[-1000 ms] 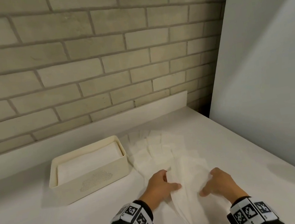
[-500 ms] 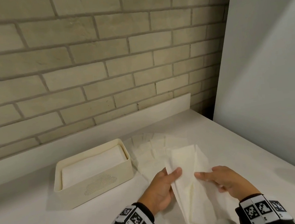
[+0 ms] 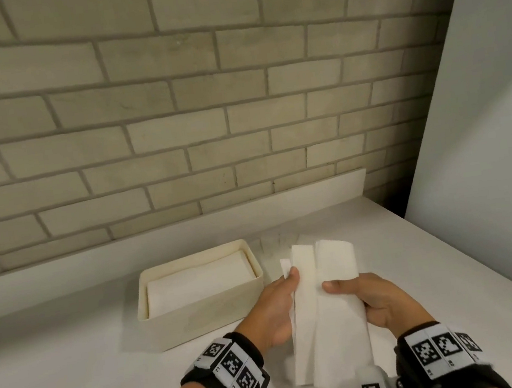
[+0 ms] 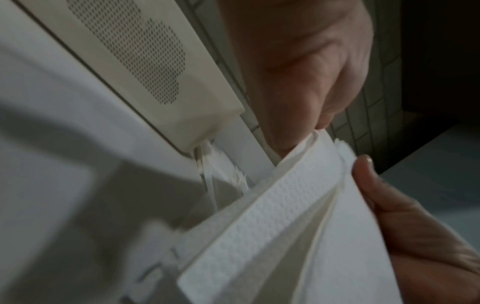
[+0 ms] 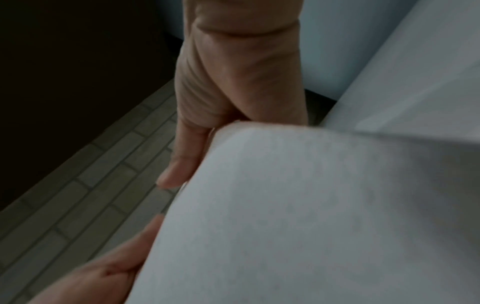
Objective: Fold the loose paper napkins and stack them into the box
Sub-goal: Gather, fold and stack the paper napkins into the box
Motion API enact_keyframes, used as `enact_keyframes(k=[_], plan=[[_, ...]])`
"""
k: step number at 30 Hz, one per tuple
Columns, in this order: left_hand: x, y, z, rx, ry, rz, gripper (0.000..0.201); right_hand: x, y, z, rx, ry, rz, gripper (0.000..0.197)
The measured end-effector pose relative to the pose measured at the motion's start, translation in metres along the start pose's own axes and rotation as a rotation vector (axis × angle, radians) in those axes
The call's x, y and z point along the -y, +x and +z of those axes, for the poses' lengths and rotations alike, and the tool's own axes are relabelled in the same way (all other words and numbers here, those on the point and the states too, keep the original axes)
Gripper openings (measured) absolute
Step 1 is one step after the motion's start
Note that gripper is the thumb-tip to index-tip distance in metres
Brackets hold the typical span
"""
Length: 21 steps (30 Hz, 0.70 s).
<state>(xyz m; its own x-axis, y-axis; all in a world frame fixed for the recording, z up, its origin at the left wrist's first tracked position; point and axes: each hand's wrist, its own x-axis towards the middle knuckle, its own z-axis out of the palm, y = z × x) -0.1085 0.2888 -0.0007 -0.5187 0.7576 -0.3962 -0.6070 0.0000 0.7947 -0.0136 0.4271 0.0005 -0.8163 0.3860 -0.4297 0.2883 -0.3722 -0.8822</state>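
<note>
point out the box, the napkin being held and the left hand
box [image 3: 212, 313]: head view, on its front wall.
held napkin [image 3: 335, 324]: head view, on its middle, between the two hands.
left hand [image 3: 273, 311]: head view, on the back of the hand.

We are holding an embossed paper napkin [image 4: 272, 232] in our left hand [image 4: 298, 67], our right thumb [image 4: 369, 181] pinching its top edge. Beyond it, the cream box [image 4: 145, 61] with its dotted panel is sitting on the tabletop [image 4: 46, 144].
</note>
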Motion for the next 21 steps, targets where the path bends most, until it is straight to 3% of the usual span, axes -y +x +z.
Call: enact_keyframes(k=[3, 9, 16, 19, 21], plan=[[-0.011, -0.006, -0.008, -0.002, 0.011, 0.025, 0.033, 0.008, 0.006, 0.023, -0.031, -0.036, -0.073, 0.049], [-0.027, -0.015, -0.047, -0.089, -0.069, 0.083, 0.051, 0.015, 0.016, 0.059, -0.194, 0.018, -0.277, 0.028], [-0.040, -0.036, -0.080, -0.137, -0.058, 0.166, 0.048, 0.010, 0.030, 0.103, -0.102, -0.079, -0.293, 0.041], [-0.042, -0.043, -0.083, -0.145, 0.090, 0.239, 0.041, 0.006, 0.033, 0.133, -0.010, -0.302, -0.348, 0.051], [-0.045, -0.045, -0.085, -0.188, 0.118, 0.275, 0.037, 0.007, 0.032, 0.149, 0.033, -0.437, -0.358, 0.068]])
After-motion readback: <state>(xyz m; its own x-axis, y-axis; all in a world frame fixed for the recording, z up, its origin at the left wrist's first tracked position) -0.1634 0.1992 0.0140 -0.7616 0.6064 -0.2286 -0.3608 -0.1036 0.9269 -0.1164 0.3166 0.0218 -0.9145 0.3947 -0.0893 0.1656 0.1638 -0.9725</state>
